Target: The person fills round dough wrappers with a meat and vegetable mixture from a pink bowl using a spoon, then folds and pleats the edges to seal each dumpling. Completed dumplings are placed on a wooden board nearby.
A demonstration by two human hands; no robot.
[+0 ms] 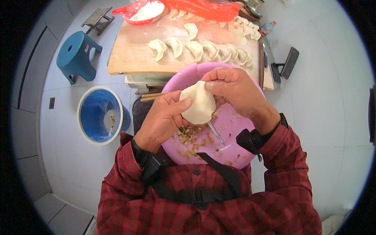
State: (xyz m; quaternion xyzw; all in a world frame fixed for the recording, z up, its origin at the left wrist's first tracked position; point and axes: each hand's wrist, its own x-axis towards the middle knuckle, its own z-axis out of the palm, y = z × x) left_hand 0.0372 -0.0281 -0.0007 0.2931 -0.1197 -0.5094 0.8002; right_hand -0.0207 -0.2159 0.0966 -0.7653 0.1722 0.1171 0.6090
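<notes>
A round, flat dough wrapper is held up between my two hands, above a large pink plastic basin. My left hand grips its left side, thumb on top. My right hand pinches its upper right edge between thumb and fingers. Chopped filling lies in the basin, where the metal handle of a utensil slants out from under the wrapper. Wooden chopsticks show beside my left hand. Beyond the basin, folded dumplings stand in rows on a floured wooden board.
On the board's far side are a red colander of flour and a red plastic bag. At left stand a blue stool, a lined blue bucket and a small folding stool. A bottle is at the board's right.
</notes>
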